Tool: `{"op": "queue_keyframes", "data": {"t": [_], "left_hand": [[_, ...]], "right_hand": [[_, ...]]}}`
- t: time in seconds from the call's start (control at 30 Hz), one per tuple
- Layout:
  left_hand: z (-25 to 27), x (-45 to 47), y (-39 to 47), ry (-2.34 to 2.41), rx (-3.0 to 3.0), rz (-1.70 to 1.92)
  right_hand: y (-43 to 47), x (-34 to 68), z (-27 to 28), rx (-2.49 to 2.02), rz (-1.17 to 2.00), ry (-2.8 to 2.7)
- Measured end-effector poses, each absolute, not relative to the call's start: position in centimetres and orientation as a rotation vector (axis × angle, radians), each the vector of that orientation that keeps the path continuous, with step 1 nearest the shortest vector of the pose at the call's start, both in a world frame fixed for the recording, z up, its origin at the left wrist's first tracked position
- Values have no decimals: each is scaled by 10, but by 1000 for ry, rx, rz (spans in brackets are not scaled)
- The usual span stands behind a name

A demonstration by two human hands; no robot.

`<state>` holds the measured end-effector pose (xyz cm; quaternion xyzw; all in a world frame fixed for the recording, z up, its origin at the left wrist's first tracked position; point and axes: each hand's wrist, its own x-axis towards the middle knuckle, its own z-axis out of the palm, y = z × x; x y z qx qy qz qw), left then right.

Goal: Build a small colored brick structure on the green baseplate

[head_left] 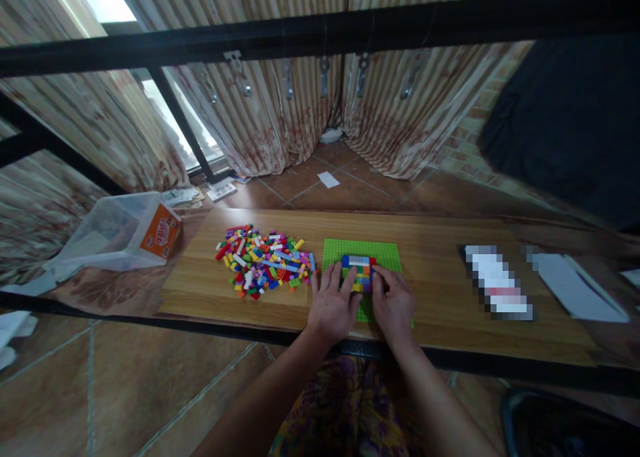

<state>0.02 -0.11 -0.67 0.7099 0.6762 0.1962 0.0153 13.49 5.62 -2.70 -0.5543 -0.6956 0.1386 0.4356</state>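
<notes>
Clock face centred on the plate, twelve pointing straight away from you. Your brick build point(361, 261) is sitting mid-plate on the green baseplate point(387, 249), showing blue, red, yellow and a long pale brick along its twelve o'clock side. Your left hand point(333, 305) is coming in from seven to eight o'clock, palm down, fingers extended and parted, index fingertip lying over the build, thumb standing apart. Your right hand point(393, 301) is coming in from four o'clock, fingers curling, thumb and index meeting the build's three o'clock edge; cannot tell whether they are pinching a brick. The plate is lying on a wooden tabletop point(440, 277). Loose bricks point(270, 263) in many colours are spreading in a heap at nine o'clock, their near edge reaching close to your left fingers. Farther out that way, a clear plastic bin point(110, 233) with an orange label is lying tipped on its side. At three o'clock a flat, dark-edged object point(497, 283) is showing a pixelated face; white paper point(577, 287) is lying beyond it. Striped curtains point(280, 123) are hanging towards twelve.
</notes>
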Motion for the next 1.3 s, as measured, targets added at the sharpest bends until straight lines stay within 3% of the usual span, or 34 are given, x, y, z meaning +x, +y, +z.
{"op": "queue_keyframes", "data": {"t": [0.9,1.3], "left_hand": [[-4,4,0,2131,2271,522],[-7,3,-5,2121,2238,739]], "right_hand": [[52,131,-26,-1390,67,-2000],[53,134,-26,-1294,270,-1795]]}}
